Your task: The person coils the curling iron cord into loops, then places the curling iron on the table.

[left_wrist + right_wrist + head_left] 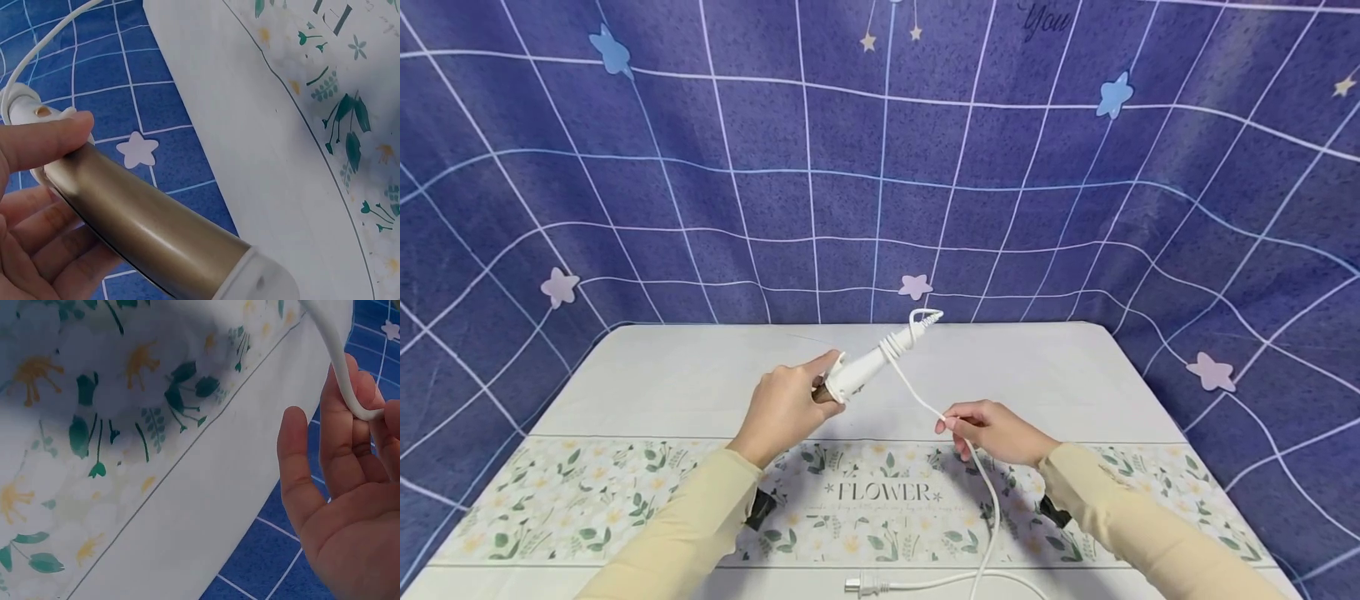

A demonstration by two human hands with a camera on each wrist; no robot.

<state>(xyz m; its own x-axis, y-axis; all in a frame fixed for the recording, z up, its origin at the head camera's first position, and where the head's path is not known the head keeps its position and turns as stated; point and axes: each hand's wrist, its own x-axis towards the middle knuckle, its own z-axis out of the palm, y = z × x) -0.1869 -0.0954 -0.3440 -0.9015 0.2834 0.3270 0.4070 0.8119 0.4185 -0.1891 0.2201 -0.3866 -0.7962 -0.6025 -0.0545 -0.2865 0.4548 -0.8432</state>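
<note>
Over the table's far half, my left hand (pixel 786 408) grips a curling iron (pixel 865 371), tilted with its white handle up to the right. In the left wrist view my thumb lies where the gold barrel (pixel 150 219) meets the white part, fingers beneath; a white tip (pixel 262 278) ends the barrel. A white cord (pixel 917 396) loops from the handle's end and wraps several times round the handle. My right hand (pixel 996 432) pinches this cord between thumb and fingers, its little finger raised in the right wrist view. From there the cord hangs toward the front edge.
A two-prong plug (pixel 867 585) lies on the white table (pixel 700 375) at the front, beside the cord's lower loop. A flowered strip (pixel 625 500) lettered FLOWER crosses the table. Behind and at the sides hangs a blue curtain (pixel 850 208) with grid lines and stars.
</note>
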